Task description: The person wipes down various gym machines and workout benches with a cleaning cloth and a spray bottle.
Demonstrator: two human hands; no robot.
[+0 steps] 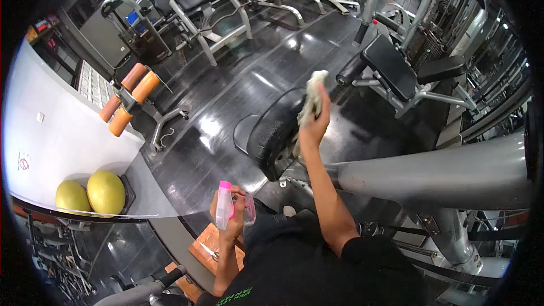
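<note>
In my left hand point(233, 215) is a clear spray bottle point(224, 207) with a pink nozzle and trigger, held close to my body with the fingers wrapped round it. My right hand point(317, 120) grips a pale, crumpled cloth point(313, 96), raised out in front of me. The cloth overlaps the right end of a curved black pad point(275, 130) on a gym machine. Below that pad, its metal frame partly shows beside my right forearm.
A thick grey machine tube point(436, 173) crosses on my right. Orange foam rollers point(133, 99) stand to the left, above two yellow-green exercise balls point(106, 192) by a mirror. A black padded bench machine point(391, 68) stands ahead right. An orange-brown wooden box point(207, 249) is low on my left.
</note>
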